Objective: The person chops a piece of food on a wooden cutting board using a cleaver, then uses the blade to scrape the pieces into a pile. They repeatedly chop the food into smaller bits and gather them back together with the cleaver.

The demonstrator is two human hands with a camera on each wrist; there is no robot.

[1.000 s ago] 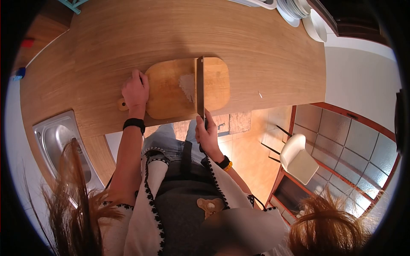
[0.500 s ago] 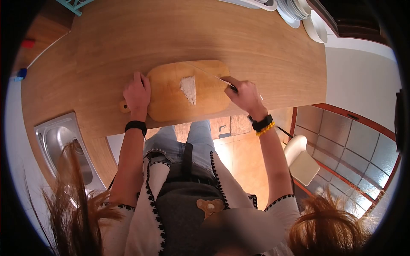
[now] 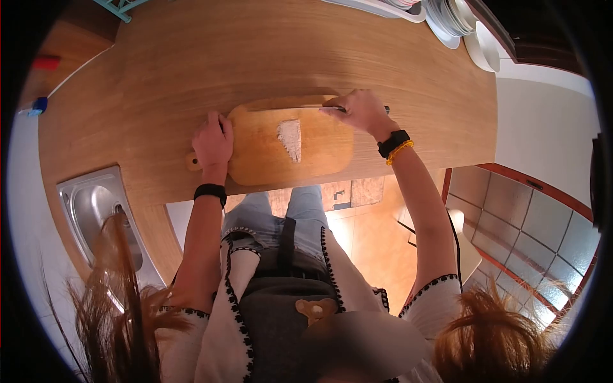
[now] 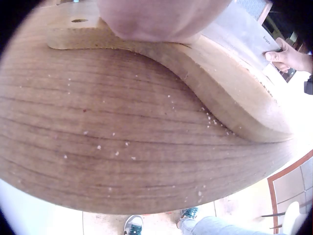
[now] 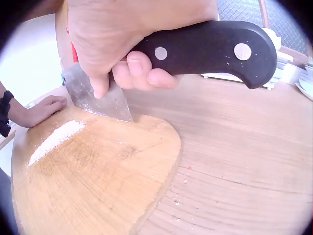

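Note:
A wooden cutting board lies on the counter, with a narrow patch of pale, fine crumbs in its middle. My left hand grips the board's left end by its holed handle; in the left wrist view its heel presses on the wood and its fingers are hidden. At the far right of the board, my right hand holds a cleaver by its black riveted handle, fingers against the blade. The blade stands edge-down along the board's far side, flecked with white bits in the right wrist view.
Small crumbs are scattered on the wooden counter near the board. A steel sink sits at the left. Stacked plates and a white bowl stand at the back right. Below right is a pale chair.
My right hand has swung the cleaver from across the board, handle toward me, out to the right and then to the far edge. My left hand has stayed on the board's left end.

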